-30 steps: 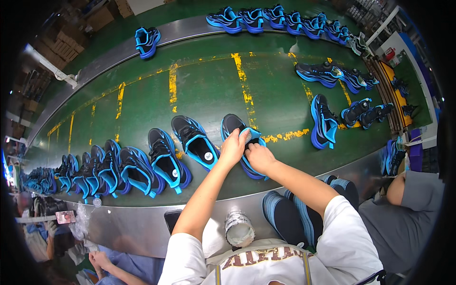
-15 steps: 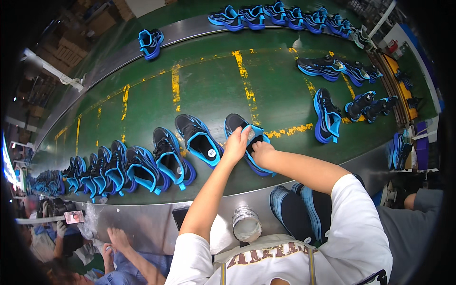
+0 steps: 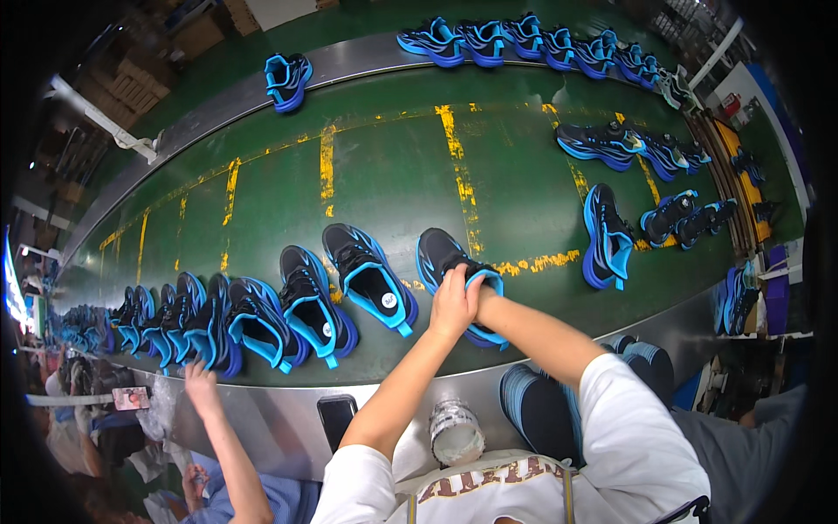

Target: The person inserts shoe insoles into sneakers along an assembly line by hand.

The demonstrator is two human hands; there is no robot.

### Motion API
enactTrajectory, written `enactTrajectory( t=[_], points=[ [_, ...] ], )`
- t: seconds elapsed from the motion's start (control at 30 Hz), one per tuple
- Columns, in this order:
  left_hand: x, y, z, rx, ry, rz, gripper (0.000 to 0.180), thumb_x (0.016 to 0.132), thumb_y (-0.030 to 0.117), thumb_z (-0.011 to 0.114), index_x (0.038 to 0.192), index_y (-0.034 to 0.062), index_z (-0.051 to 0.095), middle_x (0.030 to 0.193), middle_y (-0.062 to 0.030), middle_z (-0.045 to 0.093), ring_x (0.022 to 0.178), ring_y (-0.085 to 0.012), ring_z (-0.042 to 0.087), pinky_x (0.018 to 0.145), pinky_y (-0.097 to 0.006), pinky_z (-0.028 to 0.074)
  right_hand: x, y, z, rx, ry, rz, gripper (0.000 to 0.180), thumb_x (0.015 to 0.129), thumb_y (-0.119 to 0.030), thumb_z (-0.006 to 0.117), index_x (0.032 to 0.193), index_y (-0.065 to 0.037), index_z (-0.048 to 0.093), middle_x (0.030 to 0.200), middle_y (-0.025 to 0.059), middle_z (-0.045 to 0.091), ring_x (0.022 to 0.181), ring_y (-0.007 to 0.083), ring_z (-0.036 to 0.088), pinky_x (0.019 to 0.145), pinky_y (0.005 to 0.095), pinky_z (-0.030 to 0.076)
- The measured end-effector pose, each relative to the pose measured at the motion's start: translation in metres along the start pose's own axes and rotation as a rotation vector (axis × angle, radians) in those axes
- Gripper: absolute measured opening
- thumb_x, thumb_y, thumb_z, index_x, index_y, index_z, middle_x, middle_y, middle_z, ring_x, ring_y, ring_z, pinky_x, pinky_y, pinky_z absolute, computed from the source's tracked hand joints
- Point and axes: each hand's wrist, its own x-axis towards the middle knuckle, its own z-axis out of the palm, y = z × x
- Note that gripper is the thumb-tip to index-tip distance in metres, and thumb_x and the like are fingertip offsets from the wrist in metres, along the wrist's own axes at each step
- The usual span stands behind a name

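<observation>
Your right hand (image 3: 484,299) is largely hidden behind your left hand (image 3: 454,304); you cannot read its fingers or its grip. Your hands also mask part of the opening of the shoe (image 3: 439,251). Your right sleeve (image 3: 642,419) and forearm (image 3: 546,334) cover part of the insole stacks (image 3: 529,397). The shoes at far left (image 3: 80,327) are too small to count. The bottom edge cuts off the co-worker (image 3: 292,502) at lower left.

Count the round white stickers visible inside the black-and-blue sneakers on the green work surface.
2. The first sticker is inside the nearest sneaker left of the handled sneaker; the second sticker is inside the next sneaker leftward. Others may be hidden inside the remaining sneakers.
</observation>
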Motion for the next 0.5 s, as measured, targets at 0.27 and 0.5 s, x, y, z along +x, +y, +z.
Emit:
enactTrajectory(
  t=[0.27,0.5],
  points=[
    [-0.001,-0.004,0.005,0.089,-0.029,0.191,0.035,0.074,0.014,0.060,0.099,-0.0052,0.044,0.073,-0.0176,0.050,0.062,-0.0335,0.051,0.054,-0.036,0.043,0.019,0.012,0.023,0.006,0.079,0.042,0.029,0.073,-0.011,0.048,0.099,-0.001,0.055,0.105,0.0182,0.054,0.097,0.0317,0.051,0.084,0.0364,0.039],
    [0.001,0.000,0.004,0.162,-0.002,0.237,0.037,0.072,0.013,0.062,0.098,-0.0057,0.045,0.070,-0.0152,0.050,0.060,-0.0304,0.051,0.053,-0.034,0.043,0.020,0.017,0.021,-0.007,0.071,0.034,0.028,0.073,-0.011,0.048,0.099,-0.002,0.056,0.105,0.0186,0.053,0.097,0.0315,0.051,0.084,0.0363,0.039]
  ],
)
